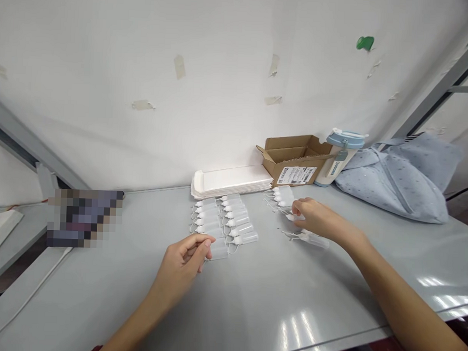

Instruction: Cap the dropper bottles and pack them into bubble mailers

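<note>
Several small clear plastic bottles with white caps [232, 219] lie in two neat rows on the grey table [252, 299]. My left hand [183, 263] rests at the near end of the left row, its fingers curled against a clear bottle [218, 249]. A smaller loose group of the same bottles [283, 196] lies to the right. My right hand [313, 218] reaches into that group, fingers closed on one capped bottle [294, 217]. Another bottle [312, 240] lies just under my right wrist.
A stack of white trays [234, 181] stands against the white wall behind the rows. An open cardboard box [296, 158], a blue-lidded tumbler [340, 157] and a light blue cloth bag [398, 178] sit at the back right. A white cable [30, 296] runs along the left.
</note>
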`<action>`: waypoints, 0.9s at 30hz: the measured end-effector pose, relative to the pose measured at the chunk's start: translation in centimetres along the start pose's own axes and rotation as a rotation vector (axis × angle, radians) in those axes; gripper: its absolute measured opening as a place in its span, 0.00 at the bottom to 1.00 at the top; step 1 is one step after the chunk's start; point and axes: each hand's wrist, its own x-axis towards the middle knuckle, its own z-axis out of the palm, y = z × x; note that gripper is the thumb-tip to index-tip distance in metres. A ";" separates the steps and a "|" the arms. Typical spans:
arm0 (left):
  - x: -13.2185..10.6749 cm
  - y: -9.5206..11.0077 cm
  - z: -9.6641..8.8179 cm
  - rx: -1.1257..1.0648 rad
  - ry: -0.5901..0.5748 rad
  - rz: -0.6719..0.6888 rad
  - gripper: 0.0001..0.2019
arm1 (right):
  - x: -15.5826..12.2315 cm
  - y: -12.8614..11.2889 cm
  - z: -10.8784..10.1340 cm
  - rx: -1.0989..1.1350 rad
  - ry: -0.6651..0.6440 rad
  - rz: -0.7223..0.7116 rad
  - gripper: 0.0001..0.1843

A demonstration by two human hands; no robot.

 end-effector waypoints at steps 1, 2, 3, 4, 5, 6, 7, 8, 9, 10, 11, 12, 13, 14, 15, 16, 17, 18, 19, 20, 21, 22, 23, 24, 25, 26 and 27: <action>0.0 0.1 0.1 -0.006 0.005 0.006 0.16 | 0.1 0.0 0.2 -0.006 0.013 -0.009 0.01; -0.1 0.1 0.1 -0.010 0.013 0.012 0.16 | 0.1 -0.1 0.3 -0.008 0.026 -0.021 0.01; -0.1 0.1 0.2 -0.013 0.021 0.016 0.16 | 0.2 -0.2 0.5 -0.005 0.038 -0.036 0.02; -0.1 0.1 0.2 -0.014 0.025 0.019 0.15 | 0.2 -0.4 0.6 -0.002 0.048 -0.053 0.02; -0.1 0.1 0.2 -0.014 0.026 0.018 0.15 | 0.2 -0.7 0.7 0.014 0.065 -0.079 0.03; -0.1 0.0 0.1 -0.010 0.017 0.014 0.15 | 0.1 -1.1 0.7 0.049 0.089 -0.120 0.04; -0.1 0.0 0.1 -0.004 0.004 0.012 0.15 | -0.1 -1.6 0.6 0.108 0.116 -0.174 0.05; -0.1 0.0 0.0 0.002 -0.010 0.013 0.15 | -0.3 -2.3 0.6 0.190 0.143 -0.232 0.06; -0.1 0.0 0.0 0.009 -0.022 0.016 0.15 | -0.6 -3.0 0.5 0.291 0.165 -0.291 0.06; -0.2 0.0 0.0 0.017 -0.034 0.020 0.15 | -1.0 -3.9 0.5 0.397 0.168 -0.337 0.06; -0.2 0.1 0.0 0.023 -0.046 0.024 0.15 | -1.5 -4.8 0.5 0.495 0.153 -0.362 0.06; -0.3 0.1 0.1 0.028 -0.062 0.031 0.15 | -1.9 -5.7 0.5 0.577 0.123 -0.377 0.05; -0.3 0.2 0.2 0.033 -0.081 0.040 0.15 | -2.4 -6.6 0.6 0.646 0.074 -0.387 0.06; -0.4 0.2 0.3 0.038 -0.104 0.053 0.15 | -2.7 -7.3 0.7 0.705 0.030 -0.390 0.06; -0.4 0.3 0.5 0.041 -0.130 0.067 0.15 | -3.1 -8.0 0.9 0.752 -0.016 -0.389 0.07; -0.5 0.3 0.7 0.042 -0.154 0.083 0.15 | -3.3 -8.5 1.1 0.788 -0.057 -0.385 0.07; -0.6 0.3 0.8 0.041 -0.171 0.096 0.15 | -3.4 -8.9 1.4 0.816 -0.089 -0.379 0.08; -0.7 0.3 0.9 0.040 -0.185 0.105 0.15 | -3.5 -9.1 1.6 0.836 -0.112 -0.375 0.08; -0.7 0.2 1.0 0.036 -0.190 0.111 0.14 | -3.5 -9.3 1.7 0.850 -0.127 -0.375 0.08; -0.8 0.2 1.1 0.033 -0.190 0.114 0.14 | -3.5 -9.4 1.9 0.857 -0.134 -0.377 0.08; -0.8 0.2 1.1 0.034 -0.187 0.115 0.14 | -3.4 -9.4 2.0 0.862 -0.136 -0.380 0.08; -0.8 0.1 1.1 0.039 -0.180 0.116 0.14 | -3.4 -9.4 2.0 0.863 -0.135 -0.381 0.08; -0.9 0.1 1.1 0.043 -0.175 0.116 0.14 | -3.3 -9.4 2.0 0.863 -0.133 -0.382 0.08; -0.9 0.2 1.0 0.047 -0.167 0.117 0.13 | -3.3 -9.4 2.0 0.864 -0.130 -0.384 0.08; -0.9 0.2 1.0 0.049 -0.159 0.119 0.13 | -3.2 -9.4 2.0 0.866 -0.125 -0.385 0.08; -0.8 0.2 0.9 0.050 -0.150 0.121 0.13 | -3.2 -9.5 1.9 0.869 -0.119 -0.386 0.08; -0.8 0.2 0.9 0.050 -0.142 0.127 0.14 | -3.2 -9.5 1.9 0.874 -0.113 -0.387 0.08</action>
